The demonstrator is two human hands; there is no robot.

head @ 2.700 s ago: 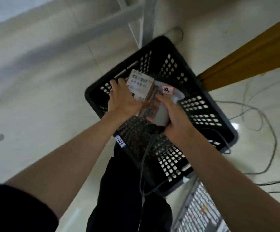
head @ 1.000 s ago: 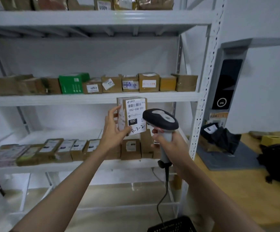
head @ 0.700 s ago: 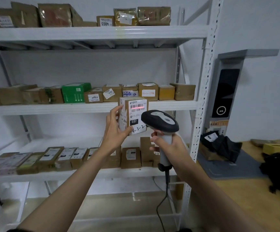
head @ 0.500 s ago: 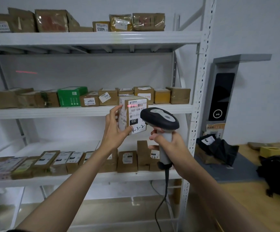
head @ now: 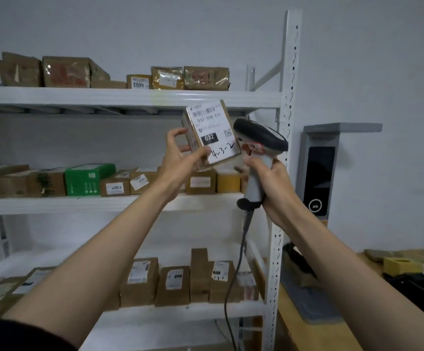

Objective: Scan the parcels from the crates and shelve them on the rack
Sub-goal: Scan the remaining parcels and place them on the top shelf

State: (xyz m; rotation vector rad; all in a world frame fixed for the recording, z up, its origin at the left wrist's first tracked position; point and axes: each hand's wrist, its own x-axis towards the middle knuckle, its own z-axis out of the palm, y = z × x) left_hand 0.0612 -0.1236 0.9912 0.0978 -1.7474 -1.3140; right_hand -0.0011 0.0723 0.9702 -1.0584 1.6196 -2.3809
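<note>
My left hand [head: 180, 155] grips a small brown parcel [head: 212, 133] by its lower left corner, tilted, with its white label marked "032" and "4-3-2" facing me. It is held up in front of the white rack [head: 285, 173], level with the gap under the top shelf. My right hand [head: 273, 183] holds the grey handle of a corded barcode scanner [head: 259, 143], whose dark head sits just right of the parcel. No red scan line shows on the label.
All three visible shelves carry rows of brown parcels; a green box [head: 89, 179] stands on the middle one. A grey wall terminal [head: 318, 173] hangs right of the rack. A wooden table [head: 315, 333] with a yellow box [head: 402, 266] lies lower right.
The view has lifted from the black crate to the rack. The parcel was scanned with a red line on its label, then raised higher and tilted; the scanner rose with it.
</note>
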